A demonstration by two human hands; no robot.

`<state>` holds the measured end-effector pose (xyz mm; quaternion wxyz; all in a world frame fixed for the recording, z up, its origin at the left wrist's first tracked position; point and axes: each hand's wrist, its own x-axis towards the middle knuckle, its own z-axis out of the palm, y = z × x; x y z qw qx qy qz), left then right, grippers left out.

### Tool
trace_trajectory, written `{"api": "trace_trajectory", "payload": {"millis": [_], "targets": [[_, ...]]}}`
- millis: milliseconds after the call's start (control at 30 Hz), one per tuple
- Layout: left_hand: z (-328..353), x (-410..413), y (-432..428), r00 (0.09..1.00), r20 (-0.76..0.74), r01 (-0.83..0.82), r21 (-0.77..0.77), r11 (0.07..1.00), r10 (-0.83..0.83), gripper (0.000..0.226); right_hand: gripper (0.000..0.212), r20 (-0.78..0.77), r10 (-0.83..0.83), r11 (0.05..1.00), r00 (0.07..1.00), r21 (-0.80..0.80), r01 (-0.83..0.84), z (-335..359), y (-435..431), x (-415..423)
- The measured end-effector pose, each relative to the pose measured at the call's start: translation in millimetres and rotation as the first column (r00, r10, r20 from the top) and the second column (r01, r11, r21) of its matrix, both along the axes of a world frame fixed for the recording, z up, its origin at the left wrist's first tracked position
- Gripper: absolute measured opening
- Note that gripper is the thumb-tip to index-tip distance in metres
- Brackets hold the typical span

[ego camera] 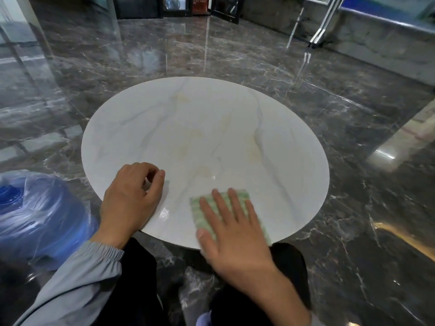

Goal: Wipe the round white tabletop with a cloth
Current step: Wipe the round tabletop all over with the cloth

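The round white tabletop [204,137] with faint grey and yellowish veins fills the middle of the view. A pale green checked cloth [199,209] lies flat on its near edge. My right hand [233,231] presses down on the cloth with fingers spread, covering most of it. My left hand [130,198] rests on the near left rim of the tabletop, fingers curled loosely, thumb and forefinger nearly touching, holding nothing. Wet glints show on the surface between the two hands.
A blue water jug wrapped in clear plastic [40,212] stands on the floor at the left, close to the table rim. Glossy dark marble floor [353,208] surrounds the table. My dark-trousered knees [289,267] sit under the near edge. Metal frame legs [322,27] stand far right.
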<state>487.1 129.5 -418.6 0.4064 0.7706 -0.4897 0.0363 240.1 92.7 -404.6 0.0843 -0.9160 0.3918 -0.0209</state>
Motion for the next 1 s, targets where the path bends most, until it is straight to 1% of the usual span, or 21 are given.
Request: {"api": "trace_trajectory", "payload": {"millis": [67,133,167,233,300,333,400,467,533,600,667,700,733,800,900,1000], "targets": [[0,0,0,1.000,0.006,0.000,0.004,1.000,0.000,0.013,0.062,0.020,0.085,0.996,0.996,-0.006,-0.085,-1,13,0],[0,1,-1,1.000,0.007,0.010,0.020,1.000,-0.010,0.013,0.060,0.029,0.070,0.998,0.997,0.003,-0.070,4,-4,-19],[0,1,-1,1.000,0.007,0.012,0.025,1.000,-0.012,0.013,0.060,0.017,0.026,1.000,1.000,-0.010,-0.026,6,-19,-32],[0,2,0,1.000,0.003,0.017,0.025,1.000,-0.017,0.012,0.061,-0.025,-0.128,0.992,0.991,-0.020,0.128,12,-55,-64],[0,1,0,1.000,0.002,0.020,0.033,0.999,-0.020,0.012,0.061,-0.062,-0.288,0.956,0.955,0.044,0.291,18,-86,-88],[0,0,0,1.000,0.004,0.018,0.031,0.999,-0.018,0.012,0.061,-0.078,-0.336,0.938,0.939,0.062,0.341,20,-95,-92],[0,0,0,1.000,0.015,0.019,0.020,1.000,-0.019,0.012,0.062,-0.115,-0.354,0.930,0.928,0.062,0.362,18,-94,-84],[1,-1,1,1.000,0.016,0.022,0.006,1.000,-0.022,0.012,0.063,-0.106,-0.284,0.957,0.953,0.022,0.288,12,-69,-60],[2,-2,1,1.000,0.000,0.021,0.001,1.000,-0.021,0.012,0.065,-0.061,-0.138,0.990,0.989,-0.024,0.136,5,-30,-33],[3,-3,2,1.000,0.000,0.020,0.000,1.000,-0.020,0.012,0.062,0.003,0.001,1.000,1.000,-0.020,-0.001,-1,2,-18],[4,-4,3,1.000,0.007,0.026,-0.008,1.000,-0.026,0.012,0.061,0.045,0.063,0.998,0.997,-0.013,-0.063,-2,7,-22],[4,-3,4,0.999,0.009,0.034,-0.011,0.999,-0.034,0.012,0.060,0.049,0.056,0.998,0.997,-0.021,-0.055,-1,-2,-29],[4,-4,4,0.999,0.011,0.046,-0.016,0.999,-0.045,0.013,0.060,0.040,0.024,0.999,0.999,-0.033,-0.022,2,-16,-39],[6,-4,4,0.998,0.008,0.069,-0.032,0.997,-0.069,0.016,0.059,0.011,-0.105,0.994,0.994,-0.043,0.105,6,-53,-64],[12,-8,6,0.992,0.029,0.126,-0.069,0.990,-0.124,0.022,0.059,-0.050,-0.303,0.951,0.952,0.047,0.305,17,-107,-96],[22,-26,11,0.961,0.129,0.261,-0.154,0.953,-0.243,0.021,0.061,-0.119,-0.336,0.934,0.934,0.086,0.347,20,-119,-94]]}}
